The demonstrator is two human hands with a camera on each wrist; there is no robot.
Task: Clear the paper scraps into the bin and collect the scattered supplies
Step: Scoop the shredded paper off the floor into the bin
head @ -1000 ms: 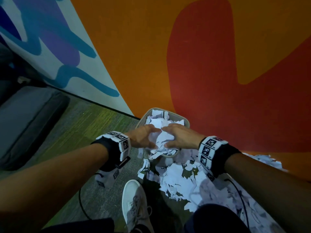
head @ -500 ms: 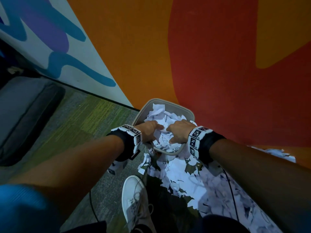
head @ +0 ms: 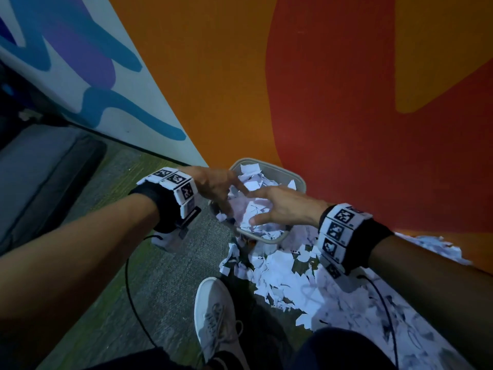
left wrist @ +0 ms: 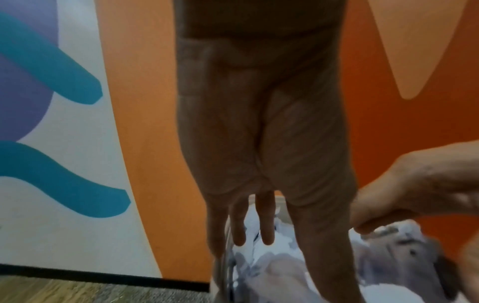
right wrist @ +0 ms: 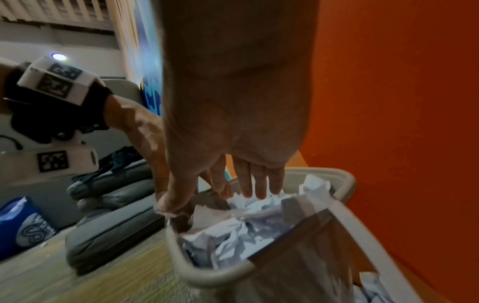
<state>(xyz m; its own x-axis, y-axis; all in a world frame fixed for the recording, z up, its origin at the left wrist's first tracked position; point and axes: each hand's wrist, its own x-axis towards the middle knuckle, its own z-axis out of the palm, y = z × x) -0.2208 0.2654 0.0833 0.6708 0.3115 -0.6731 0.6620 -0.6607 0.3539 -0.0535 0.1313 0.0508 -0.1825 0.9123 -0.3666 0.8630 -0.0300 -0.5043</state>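
At about 9 o'clock a grey cushion (head: 40, 172) is seen on the carpet (head: 149, 279), well apart from the work. Next, the left hand (head: 213, 182) is held over the left edge of the bin (head: 298, 180); its fingers are stretched out straight and nothing is held in it. At about 12 o'clock the bin is stood against the orange wall (head: 213, 76) and is filled to the top with white paper scraps (head: 253, 209). The right hand (head: 282, 206) is spread flat above the scraps, fingers apart, with nothing gripped; whether the paper is touched cannot be told. Many more scraps on the floor (head: 293, 284) are spread from 5 to 3 o'clock, beside a white shoe (head: 213, 319). No other supplies can be seen. Trouble may be caused by the full bin: if more paper is dropped on top, bits could be spilled over the rim. If the pile is pushed too hard on one side, the light bin could be tipped. Loose scraps could also be kicked about by the shoe.
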